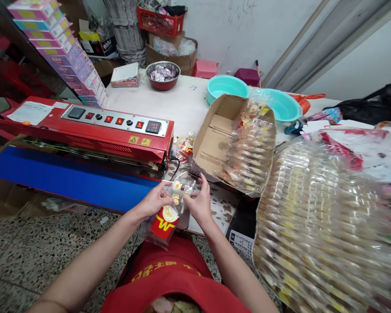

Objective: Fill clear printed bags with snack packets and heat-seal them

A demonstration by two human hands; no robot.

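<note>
A clear plastic packet (165,219) with a small red fries-box toy marked with a yellow W hangs just in front of my body. My left hand (154,201) pinches its upper left edge. My right hand (200,202) grips the upper right edge, fingers curled. The packet's top sits close to the outlet end of a red band sealing machine (117,134) with a blue conveyor belt (68,178). More filled packets (185,145) lie at the machine's end.
An open cardboard box (215,139) with stacked sealed packets (252,148) stands right of the machine. A big pile of clear packets (322,226) fills the right. Two teal basins (226,86), a metal bowl (163,74) and stacked pink boxes (65,52) sit farther back.
</note>
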